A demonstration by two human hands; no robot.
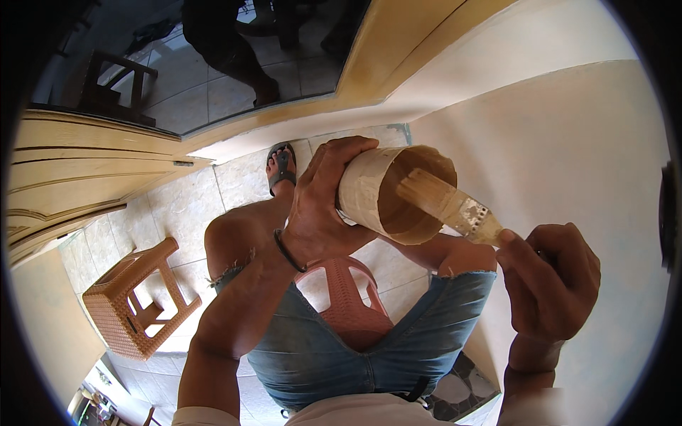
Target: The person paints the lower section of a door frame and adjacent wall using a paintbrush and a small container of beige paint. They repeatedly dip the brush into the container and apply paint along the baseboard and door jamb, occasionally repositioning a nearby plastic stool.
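The left grip (pixel 316 195) is wrapped round the cup (pixel 359 195), which is tipped above the knees (pixel 233 241). The right grip (pixel 558 284) pinches the brush (pixel 465 213) by its handle, with the bristles at the cup's mouth. Both look light. The cup seems stiff; hold its side. The bristles may bend, so hold the handle.

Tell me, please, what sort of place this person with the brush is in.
Probably a room or entrance in a home, judging by the panelled woodwork, the tiled floor and the brown plastic stool with a woven pattern.
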